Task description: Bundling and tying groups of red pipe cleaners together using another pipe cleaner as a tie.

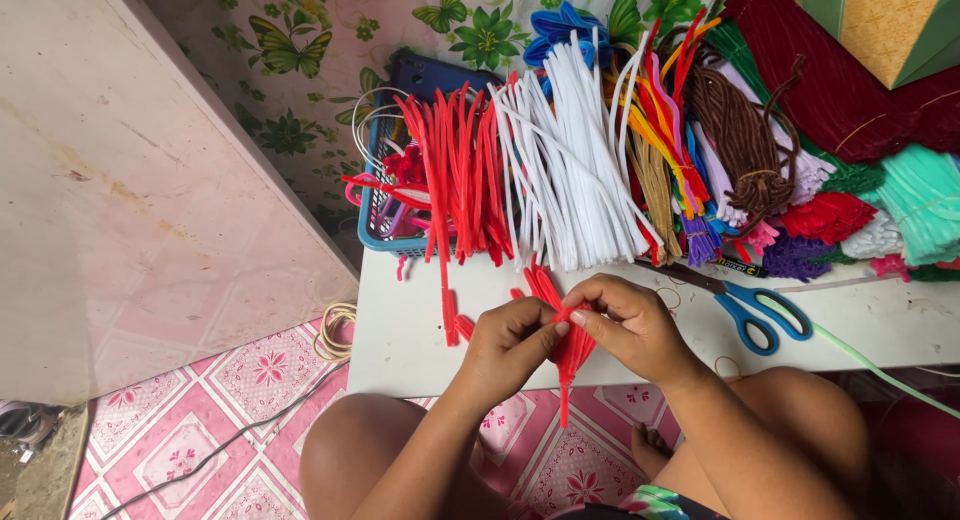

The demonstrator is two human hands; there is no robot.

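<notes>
My left hand (508, 342) and my right hand (630, 325) meet over the front edge of a low white table (400, 345). Both pinch a small bundle of red pipe cleaners (572, 352) folded into loops, its twisted tail hanging down below the table edge. Behind my hands lie a pile of loose red pipe cleaners (458, 175) and a pile of white pipe cleaners (565, 170). A few short red pieces (452, 315) rest on the table left of my left hand.
Blue-handled scissors (755, 310) lie to the right of my right hand. A blue basket (385, 215) stands at the back left. Bundles of mixed colours (800, 160) fill the back right. A pale green pipe cleaner (880, 370) crosses the right edge. A cable (235, 440) runs over the pink tiled floor.
</notes>
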